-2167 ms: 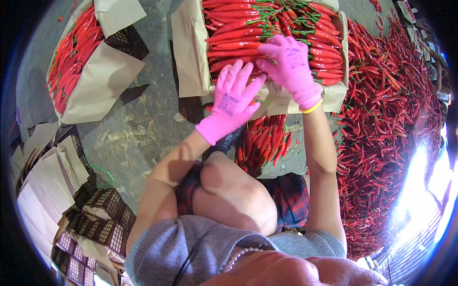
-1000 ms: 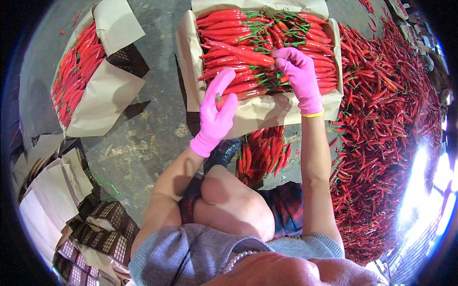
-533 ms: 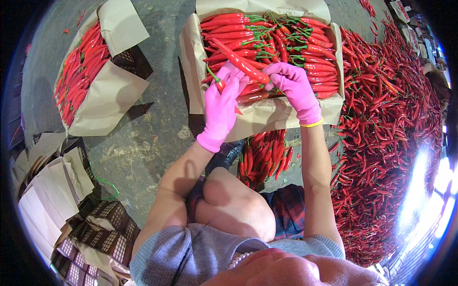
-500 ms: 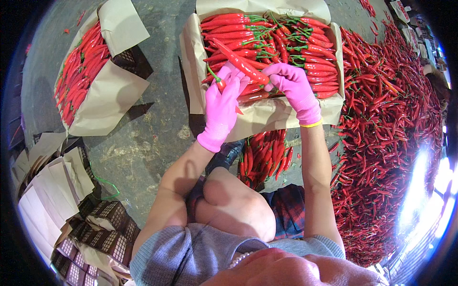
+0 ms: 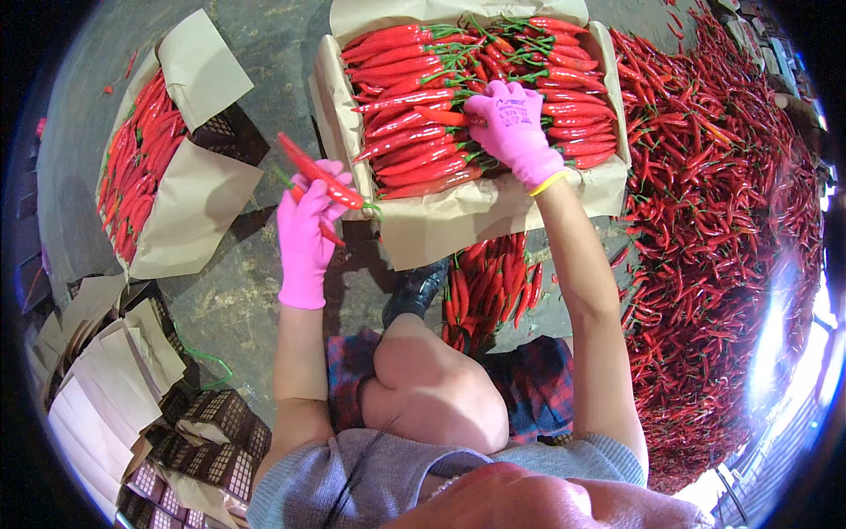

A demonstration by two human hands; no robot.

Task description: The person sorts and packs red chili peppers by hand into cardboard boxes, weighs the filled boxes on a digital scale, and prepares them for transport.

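Both hands wear pink gloves. My left hand (image 5: 304,234), left of the paper-lined box (image 5: 502,225), is closed around red chili peppers. One long chili (image 5: 317,170) lies slantwise across its fingers, stem toward the box; a smaller chili (image 5: 295,187) pokes out beside it. Over the middle of the box, my right hand (image 5: 511,128) has its fingers closed on a chili (image 5: 441,116) whose tip points left. Its fingertips are partly hidden by the back of the glove. Beneath lie rows of chilies (image 5: 405,145), green stems toward the middle.
A huge heap of loose chilies (image 5: 705,220) spreads along the right. Another paper-lined box of chilies (image 5: 145,159) stands at the left. Paper sheets (image 5: 97,370) and dark crates (image 5: 211,423) are stacked at lower left. A small chili pile (image 5: 493,286) lies near my shoe (image 5: 414,291).
My hands have moved apart. The left has gone left and down, out of the box, with chilies in it. The right has moved slightly up and left over the rows.
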